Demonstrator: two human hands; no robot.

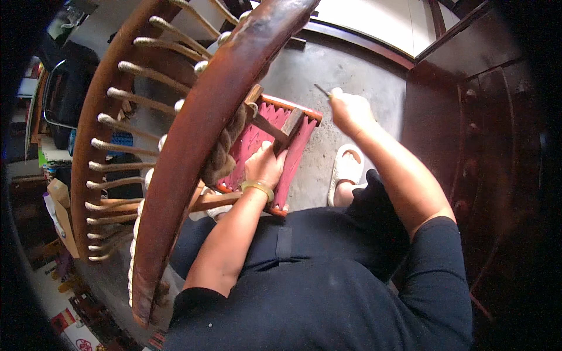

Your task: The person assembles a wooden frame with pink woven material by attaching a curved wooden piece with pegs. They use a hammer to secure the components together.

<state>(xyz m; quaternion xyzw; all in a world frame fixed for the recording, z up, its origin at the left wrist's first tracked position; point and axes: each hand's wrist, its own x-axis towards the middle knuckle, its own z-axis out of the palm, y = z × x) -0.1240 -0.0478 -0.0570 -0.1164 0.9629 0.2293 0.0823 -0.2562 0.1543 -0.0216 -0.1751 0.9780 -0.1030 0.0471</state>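
Note:
My left hand [266, 167] is closed around a wooden bar with a crosspiece [288, 130], low in front of me. This piece lies over a low stool [301, 146] with a pink-red woven seat and orange-brown rails. A greenish bangle circles my left wrist. To the right, raised above the floor, my right hand [350, 111] is closed on a slim dark tool [321, 90]; its thin tip points up and left, and the fist hides its handle. Beside my left arm rises a big curved wooden frame [205, 123], two dark brown rims laced together with pale rope [155, 70].
A bundle of brown fibrous cord [221, 158] hangs against the frame's inner side. My foot in a white slipper [346, 169] rests on the grey floor [380, 88]. Dark reddish wooden panelling [468, 158] stands at the right. A cardboard piece [63, 216] and clutter fill the far left.

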